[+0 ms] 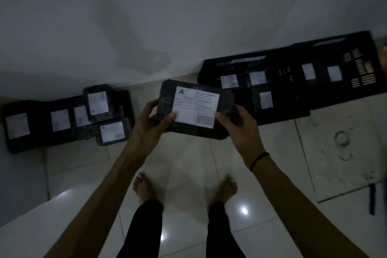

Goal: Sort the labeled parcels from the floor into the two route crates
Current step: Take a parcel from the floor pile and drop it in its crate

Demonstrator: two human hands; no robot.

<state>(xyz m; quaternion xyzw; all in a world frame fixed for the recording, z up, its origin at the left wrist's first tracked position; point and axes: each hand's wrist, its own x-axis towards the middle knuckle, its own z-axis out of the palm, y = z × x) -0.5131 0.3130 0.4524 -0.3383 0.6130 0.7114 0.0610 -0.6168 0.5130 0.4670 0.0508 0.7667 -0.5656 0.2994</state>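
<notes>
Parcel (195, 109), one, held up between both hands over the tiled floor (188, 157); we read a big "A" on its white label (195, 107). Left hand (154, 117) pinches the left edge, thumb on the label corner; right hand (236, 121) pinches the right edge. We count five more parcels in the floor pile (62, 119) at left, two black slotted crates (293, 81) at right, three labels in the nearer, two in the farther. Parcels are flat, rounded, black glossy wrap.
</notes>
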